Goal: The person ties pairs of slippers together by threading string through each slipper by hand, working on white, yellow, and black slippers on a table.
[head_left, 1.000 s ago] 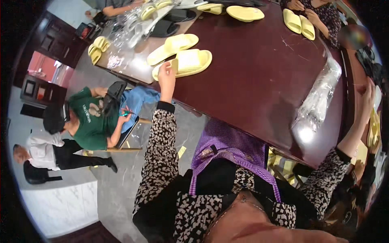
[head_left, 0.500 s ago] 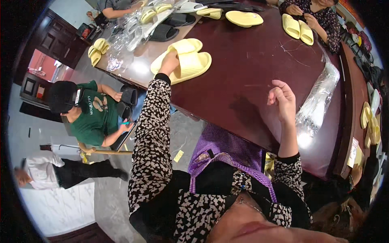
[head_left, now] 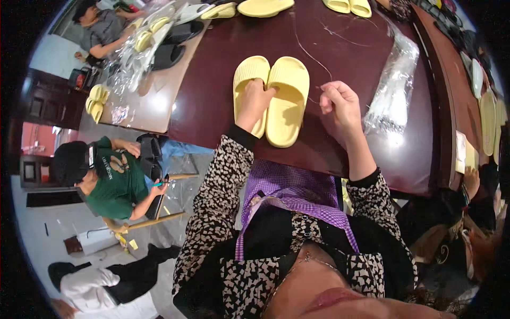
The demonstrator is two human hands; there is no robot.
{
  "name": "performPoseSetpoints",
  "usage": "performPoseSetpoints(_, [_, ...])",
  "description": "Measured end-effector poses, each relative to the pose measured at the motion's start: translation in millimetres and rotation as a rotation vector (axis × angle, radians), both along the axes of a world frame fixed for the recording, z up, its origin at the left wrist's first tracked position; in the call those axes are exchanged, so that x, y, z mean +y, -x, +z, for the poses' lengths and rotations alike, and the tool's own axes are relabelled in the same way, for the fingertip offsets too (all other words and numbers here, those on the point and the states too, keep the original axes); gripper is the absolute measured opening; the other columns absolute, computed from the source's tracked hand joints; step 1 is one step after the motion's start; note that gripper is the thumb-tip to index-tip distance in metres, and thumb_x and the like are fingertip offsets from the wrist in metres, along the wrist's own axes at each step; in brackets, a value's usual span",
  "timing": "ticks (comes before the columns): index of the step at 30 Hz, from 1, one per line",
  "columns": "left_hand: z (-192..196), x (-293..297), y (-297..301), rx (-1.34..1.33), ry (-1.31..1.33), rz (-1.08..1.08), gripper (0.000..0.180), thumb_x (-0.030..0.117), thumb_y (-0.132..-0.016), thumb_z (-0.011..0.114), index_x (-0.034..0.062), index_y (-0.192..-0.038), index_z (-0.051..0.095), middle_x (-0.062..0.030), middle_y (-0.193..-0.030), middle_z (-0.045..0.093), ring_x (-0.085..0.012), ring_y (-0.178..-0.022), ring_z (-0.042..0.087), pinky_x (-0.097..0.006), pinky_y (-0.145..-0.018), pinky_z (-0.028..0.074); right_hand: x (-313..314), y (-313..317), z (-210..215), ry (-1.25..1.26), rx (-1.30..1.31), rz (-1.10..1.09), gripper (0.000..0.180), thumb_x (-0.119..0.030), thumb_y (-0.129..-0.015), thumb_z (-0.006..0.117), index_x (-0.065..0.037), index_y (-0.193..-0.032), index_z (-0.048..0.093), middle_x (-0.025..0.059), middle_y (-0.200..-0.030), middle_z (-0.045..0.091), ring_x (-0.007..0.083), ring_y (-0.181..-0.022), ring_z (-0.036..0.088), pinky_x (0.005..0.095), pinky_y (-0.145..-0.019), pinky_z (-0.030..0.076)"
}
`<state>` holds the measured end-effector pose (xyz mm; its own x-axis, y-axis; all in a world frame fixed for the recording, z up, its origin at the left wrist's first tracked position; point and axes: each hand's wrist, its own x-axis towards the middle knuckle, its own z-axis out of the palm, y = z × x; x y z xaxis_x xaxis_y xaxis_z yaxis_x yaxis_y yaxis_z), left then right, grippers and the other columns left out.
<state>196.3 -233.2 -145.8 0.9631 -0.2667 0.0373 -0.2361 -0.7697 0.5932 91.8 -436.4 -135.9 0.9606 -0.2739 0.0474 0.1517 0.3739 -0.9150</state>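
A pair of pale yellow slide slippers [head_left: 289, 72] lies side by side on the dark red table [head_left: 212, 64], toes pointing away from me. My left hand [head_left: 253, 102] grips them where their inner edges meet, fingers in the left slipper and thumb reaching into the right one. To their right, my right hand [head_left: 341, 103] is raised over the table with its fingers pinched together. A long thin whitish strand [head_left: 314, 57] curves across the tabletop to its fingertips, and it appears to be pinched there.
A clear plastic bag of white strands [head_left: 396, 80] lies at the right. More yellow slippers [head_left: 265, 6] are along the far edge. Dark slippers [head_left: 169, 56] and plastic bags sit on the far left tabletop. A person in green [head_left: 119, 181] sits at the left with dark slippers.
My left hand has brought the yellow slippers rightward and nearer, turning them toes away. My right hand has shifted left toward them, and a thin strand now shows at its fingers.
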Motion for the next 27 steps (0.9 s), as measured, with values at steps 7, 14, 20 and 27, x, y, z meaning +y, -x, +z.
performPoseSetpoints(7, [-0.7,-7.1,5.9,0.032,0.300,-0.123,0.031,0.018,-0.079,0.064,-0.0077,-0.095,0.058,-0.0165,-0.085,0.063,-0.0203,-0.071,0.061,-0.032,-0.066,0.049,7.3,-37.7,16.5,0.076,0.050,0.038,0.010,-0.011,-0.089,0.054,-0.002,-0.087,0.059,0.0029,-0.062,0.057,0.0074,-0.050,0.048,0.0193,-0.048,0.040])
performPoseSetpoints(14, [30.9,-7.1,17.0,-0.059,0.637,-0.068,0.018,0.005,-0.078,0.064,-0.0028,-0.093,0.058,-0.0130,-0.087,0.061,-0.0205,-0.071,0.061,-0.030,-0.065,0.050,5.0,-59.7,22.0,0.203,0.119,0.118,0.012,-0.012,-0.089,0.054,-0.002,-0.085,0.060,0.0017,-0.062,0.058,0.0066,-0.050,0.048,0.0189,-0.047,0.040])
performPoseSetpoints(20, [62.5,-16.3,24.3,-0.420,0.619,-0.144,0.015,0.001,-0.080,0.060,-0.0019,-0.094,0.058,-0.0127,-0.088,0.060,-0.0243,-0.073,0.060,-0.031,-0.065,0.050,24.4,-48.5,48.0,0.718,0.052,0.139,0.010,-0.010,-0.086,0.057,-0.001,-0.084,0.061,0.0066,-0.061,0.058,0.0129,-0.051,0.054,0.0276,-0.049,0.044])
performPoseSetpoints(27, [49.3,-5.7,23.3,-0.521,0.509,-0.328,0.013,0.000,-0.080,0.059,-0.0017,-0.093,0.059,-0.0139,-0.086,0.060,-0.0297,-0.076,0.059,-0.034,-0.066,0.049,31.8,-40.1,63.5,1.253,-0.288,0.046,0.008,-0.007,-0.079,0.062,-0.002,-0.086,0.062,0.0109,-0.068,0.059,0.0263,-0.060,0.058,0.0361,-0.058,0.049])
